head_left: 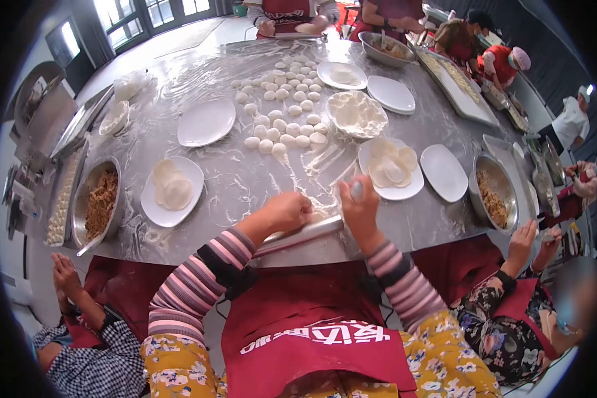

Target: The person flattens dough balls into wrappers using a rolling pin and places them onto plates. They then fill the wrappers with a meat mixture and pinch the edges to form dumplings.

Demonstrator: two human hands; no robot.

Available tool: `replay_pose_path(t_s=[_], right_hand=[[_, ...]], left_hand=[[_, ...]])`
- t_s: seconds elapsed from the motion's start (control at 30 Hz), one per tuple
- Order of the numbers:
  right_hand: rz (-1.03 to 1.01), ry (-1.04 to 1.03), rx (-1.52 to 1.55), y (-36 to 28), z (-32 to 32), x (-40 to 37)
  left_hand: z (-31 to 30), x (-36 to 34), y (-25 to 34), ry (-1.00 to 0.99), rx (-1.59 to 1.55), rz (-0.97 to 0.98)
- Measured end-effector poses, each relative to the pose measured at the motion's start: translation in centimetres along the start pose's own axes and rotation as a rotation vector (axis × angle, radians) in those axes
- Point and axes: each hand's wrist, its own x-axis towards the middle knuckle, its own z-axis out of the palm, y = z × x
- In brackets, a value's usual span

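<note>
My left hand is curled closed low over the floured steel table, near its front edge. What its fingers hold is hidden. My right hand is wrapped around a rolling pin, whose grey rounded end shows between the fingers. A shiny metal strip lies below and between both hands. Ahead of them are many small flattened dough pieces, with loose flour around. A plate of rolled wrappers stands just beyond my right hand, and another wrapper stack lies on a plate to the left.
Bowls of brown filling stand left and right. A flour bowl and white plates are farther back. Co-workers sit on both sides, one person's hands at left, another's at right. Others stand across the table.
</note>
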Motion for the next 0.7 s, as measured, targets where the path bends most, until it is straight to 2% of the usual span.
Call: replay_pose_path(t_s=[0.03,0.1,0.13,0.2,0.23,0.3,0.37,0.43,0.47,0.53,0.6,0.63,0.7], right_hand=[[-0.032,0.027,-0.036,-0.4,-1.2,-1.1],[-0.062,-0.012,-0.131,-1.0,-3.6,-3.8],[-0.067,-0.029,-0.129,-1.3,-4.4,-5.0],[0.275,-0.057,0.100,-2.0,-5.4,-6.3],[0.273,-0.058,0.102,-2.0,-5.2,-5.7],[0.051,0.021,-0.042,-1.9,-3.6,-3.6],[-0.055,0.059,-0.034,-0.3,-0.8,-1.0],[-0.057,0.025,-0.029,0.9,1.9,1.0],[-0.043,0.031,-0.037,0.8,1.8,0.5],[-0.020,0.000,-0.002,0.7,1.7,1.0],[-0.067,0.018,-0.103,-0.2,-1.0,-0.9],[-0.146,-0.026,-0.265,-0.6,-2.6,-2.3],[-0.168,-0.056,-0.302,-0.8,-4.0,-3.8]], left_hand=[[0.1,-0.1,-0.3,-0.040,0.016,0.037],[0.2,0.2,-0.8,0.004,0.010,0.028],[0.1,0.4,-1.2,0.043,-0.112,-0.048],[0.0,0.3,-1.4,0.081,-0.231,-0.122],[-0.3,-0.1,-1.2,0.026,-0.186,-0.088],[-0.3,-0.7,-1.1,-0.039,-0.130,-0.062],[-0.1,-1.0,-0.8,-0.021,-0.072,0.000],[0.2,0.1,-0.7,0.003,-0.015,-0.049],[0.6,0.5,-0.6,0.047,0.025,-0.095],[0.2,-0.1,1.2,0.040,0.002,-0.053],[0.6,-0.1,0.4,0.010,0.050,0.027],[0.5,-0.3,-0.1,0.022,0.035,0.026],[0.2,-1.0,-0.4,-0.017,-0.101,0.003]])
